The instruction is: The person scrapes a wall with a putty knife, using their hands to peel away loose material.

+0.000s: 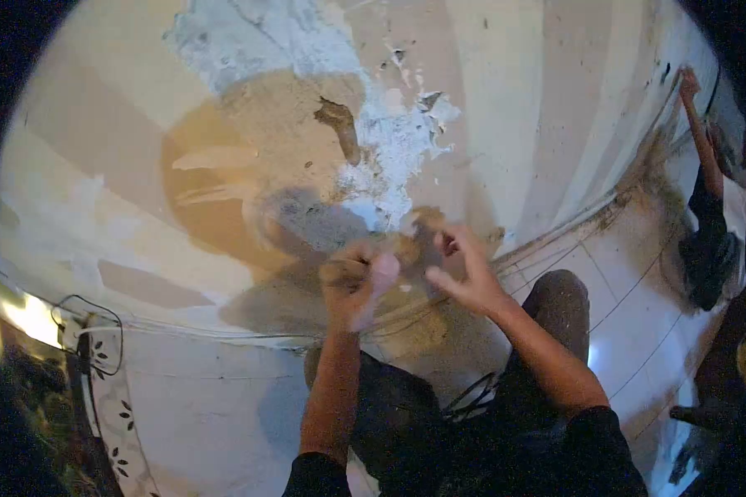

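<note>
My left hand is closed in front of the lower wall, its fingers curled round a brown, rounded thing whose kind I cannot tell. To its right my right hand has thumb and fingers apart, with nothing seen between them. Brown, blurred lumps show between the two hands against the wall. Above them the striped wall is damaged: its paint is peeled to a bluish-white layer, beside a tan patch with a dark hole.
White floor tiles lie below, with debris along the wall's foot. A cable runs by the wall at left. My bent knee is close to the right arm. Another person reaches to the wall at far right.
</note>
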`<state>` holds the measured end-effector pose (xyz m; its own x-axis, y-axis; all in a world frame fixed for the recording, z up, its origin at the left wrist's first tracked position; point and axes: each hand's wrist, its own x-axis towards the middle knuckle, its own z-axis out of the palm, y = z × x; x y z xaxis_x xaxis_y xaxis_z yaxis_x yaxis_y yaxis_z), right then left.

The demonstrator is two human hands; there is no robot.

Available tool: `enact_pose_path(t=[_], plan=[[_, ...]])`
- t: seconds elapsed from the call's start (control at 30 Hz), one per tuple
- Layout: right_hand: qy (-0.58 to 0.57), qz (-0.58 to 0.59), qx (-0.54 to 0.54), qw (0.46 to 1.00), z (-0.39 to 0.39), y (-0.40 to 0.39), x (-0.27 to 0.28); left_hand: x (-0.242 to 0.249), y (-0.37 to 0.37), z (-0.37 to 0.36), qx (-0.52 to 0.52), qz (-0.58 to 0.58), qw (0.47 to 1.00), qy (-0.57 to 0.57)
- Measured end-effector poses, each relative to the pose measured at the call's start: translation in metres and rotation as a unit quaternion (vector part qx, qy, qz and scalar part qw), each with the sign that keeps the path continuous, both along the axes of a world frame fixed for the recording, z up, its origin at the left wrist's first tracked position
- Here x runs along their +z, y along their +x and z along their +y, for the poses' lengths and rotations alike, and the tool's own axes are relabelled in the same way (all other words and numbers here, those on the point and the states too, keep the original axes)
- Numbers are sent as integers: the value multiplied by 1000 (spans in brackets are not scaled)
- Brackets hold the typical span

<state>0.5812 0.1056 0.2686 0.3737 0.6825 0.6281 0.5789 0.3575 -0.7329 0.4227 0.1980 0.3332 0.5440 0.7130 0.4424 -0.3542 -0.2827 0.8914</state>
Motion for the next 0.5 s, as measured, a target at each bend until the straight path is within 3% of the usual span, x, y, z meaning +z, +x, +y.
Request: enact_pose_path(t=[0.03,0.07,0.1,0.13,0.2,0.33,0.43,0.5], plan=[[4,8,-4,1000,7,-4,3,21,6,-3,24,-43,999,7],[-5,219,34,975,14,-8,4,44,12,-5,5,-85,996,33],[-13,419,73,905,19,-13,5,63,18,-4,-15,-126,990,57],[-7,424,72,903,27,-17,-3,72,22,4,-19,-120,991,62],[-64,538,298,786,41,-24,-18,87,28,19,-155,-224,959,81],[-78,468,372,798,39,-50,8,88,40,16,-99,-226,956,160],[-34,447,414,792,29,-59,17,75,39,5,-74,-307,931,184],[-45,364,349,863,15,-59,22,56,31,3,-93,-314,928,176]])
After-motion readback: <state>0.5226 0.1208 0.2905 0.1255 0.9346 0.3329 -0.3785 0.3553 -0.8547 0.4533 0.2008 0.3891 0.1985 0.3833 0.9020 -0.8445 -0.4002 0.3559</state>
